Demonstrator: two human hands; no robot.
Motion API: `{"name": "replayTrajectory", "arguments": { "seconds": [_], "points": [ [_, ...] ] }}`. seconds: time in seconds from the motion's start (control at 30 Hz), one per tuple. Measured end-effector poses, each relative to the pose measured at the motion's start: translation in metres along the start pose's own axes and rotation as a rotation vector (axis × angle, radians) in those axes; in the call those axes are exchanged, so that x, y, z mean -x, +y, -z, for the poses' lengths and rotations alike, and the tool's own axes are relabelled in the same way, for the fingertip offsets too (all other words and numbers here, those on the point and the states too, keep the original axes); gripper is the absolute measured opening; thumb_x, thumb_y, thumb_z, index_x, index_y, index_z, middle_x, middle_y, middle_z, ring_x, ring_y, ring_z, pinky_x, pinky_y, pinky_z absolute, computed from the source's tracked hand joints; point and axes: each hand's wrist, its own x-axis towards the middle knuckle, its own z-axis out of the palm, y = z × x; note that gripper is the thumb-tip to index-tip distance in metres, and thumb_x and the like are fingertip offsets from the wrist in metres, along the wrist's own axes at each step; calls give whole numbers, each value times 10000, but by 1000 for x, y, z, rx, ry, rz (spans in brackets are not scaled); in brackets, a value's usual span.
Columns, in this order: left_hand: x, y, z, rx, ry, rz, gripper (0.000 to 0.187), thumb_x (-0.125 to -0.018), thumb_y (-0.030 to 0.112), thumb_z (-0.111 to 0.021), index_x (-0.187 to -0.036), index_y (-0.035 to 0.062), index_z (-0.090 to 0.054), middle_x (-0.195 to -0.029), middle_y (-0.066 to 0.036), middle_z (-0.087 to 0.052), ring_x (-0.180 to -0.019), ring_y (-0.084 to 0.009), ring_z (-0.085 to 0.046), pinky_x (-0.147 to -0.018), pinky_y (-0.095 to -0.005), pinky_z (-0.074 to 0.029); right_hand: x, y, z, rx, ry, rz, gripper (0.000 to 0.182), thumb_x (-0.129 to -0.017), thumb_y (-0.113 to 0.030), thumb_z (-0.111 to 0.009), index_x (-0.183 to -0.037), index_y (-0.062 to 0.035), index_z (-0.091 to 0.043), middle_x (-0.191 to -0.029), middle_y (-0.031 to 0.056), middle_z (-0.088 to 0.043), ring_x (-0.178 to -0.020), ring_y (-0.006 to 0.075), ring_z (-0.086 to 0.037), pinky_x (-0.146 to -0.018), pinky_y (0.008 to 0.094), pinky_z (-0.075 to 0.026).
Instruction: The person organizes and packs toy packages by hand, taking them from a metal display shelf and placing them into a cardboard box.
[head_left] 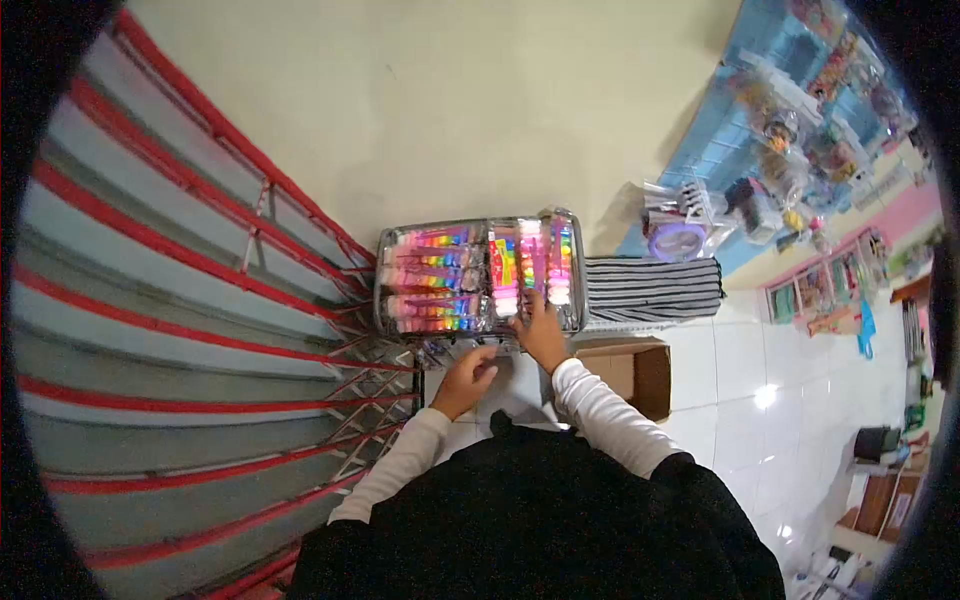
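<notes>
Reading the clock around the basket (381,285), I'm blocked by the gate (200,406) from 7 to 10, the wall (480,120) at 12, striped cloth (655,290) at 3 and a box (656,380) at 4. The right hand (542,335) crosses the edge near 5; the left hand (464,383) hovers at 6, a narrow gap between them. I could come down over the packs (430,278) at 9.

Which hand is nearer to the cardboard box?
Right. The right hand is at the packets, just left of the box and slightly beyond it; the left hand hangs farther off to the left.
</notes>
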Motion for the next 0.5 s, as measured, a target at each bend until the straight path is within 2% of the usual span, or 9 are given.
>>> {"name": "replayTrajectory", "arguments": {
  "seconds": [0.07,0.13,0.2,0.3,0.33,0.37,0.43,0.47,0.5],
  "points": [
    [-27,16,3,-72,34,-130,316,-805,91,-590,-1108,30,-529,-1023,-159,-569,-932,-307,-568,-784,-355,-460,-1,-3,1,3,63,-62,516,-770,-134,-592,-1231,-41,-380,-1016,270,-523,-934,445,-507,-822,476,-418],
    [-60,15,4,-238,206,-331,300,-789,62,-585,-1080,14,-532,-1029,-180,-559,-959,-353,-542,-817,-371,-443,-2,2,5,-113,131,-7,498,-770,-132,-587,-1217,-35,-390,-1034,260,-527,-940,431,-510,-820,472,-419],
    [-89,27,9,-50,189,-119,316,-793,75,-603,-1097,14,-539,-1118,-184,-523,-971,-321,-548,-861,-374,-448,1,6,9,-215,167,13,430,-795,-145,-578,-1177,-35,-415,-1044,241,-532,-944,385,-526,-813,447,-421],
    [-139,-4,4,-236,273,-198,447,-778,107,-623,-1189,33,-463,-1156,-214,-488,-1012,-363,-523,-893,-419,-426,15,5,11,-501,153,-144,403,-826,-172,-566,-1173,-40,-410,-1014,223,-541,-948,363,-532,-822,413,-419],
    [-149,-10,2,-331,299,-217,492,-776,133,-631,-1217,38,-436,-1158,-220,-483,-1035,-371,-513,-895,-428,-426,27,-13,30,-520,76,-199,397,-854,-146,-539,-1202,-50,-373,-1096,185,-506,-1004,299,-518,-822,359,-438],
    [-158,-16,-4,-425,324,-239,538,-773,160,-639,-1245,42,-409,-1159,-226,-477,-1058,-380,-503,-897,-437,-427,38,-17,39,-644,57,-189,407,-855,-122,-529,-1217,-54,-354,-1134,170,-481,-1027,280,-506,-819,345,-445],
    [-163,-4,-12,-544,229,-60,622,-736,203,-666,-1261,51,-367,-1139,-218,-463,-1003,-395,-524,-853,-449,-448,62,-22,53,-891,24,-158,435,-858,-74,-509,-1248,-63,-316,-1211,141,-432,-1073,242,-480,-814,317,-460],
    [-164,5,-16,-605,181,28,665,-718,224,-679,-1269,56,-346,-1129,-214,-456,-976,-402,-535,-832,-455,-458,75,-28,65,-1015,-4,-238,489,-856,-3,-468,-1292,-75,-260,-1263,121,-368,-1110,199,-443,-803,305,-480],
    [-164,14,-19,-625,150,84,684,-718,246,-680,-1277,58,-334,-1160,-216,-433,-988,-403,-533,-837,-457,-455,89,-30,77,-997,20,-231,498,-855,5,-459,-1300,-76,-251,-1253,128,-377,-1109,199,-446,-802,312,-483]
  ]
}}
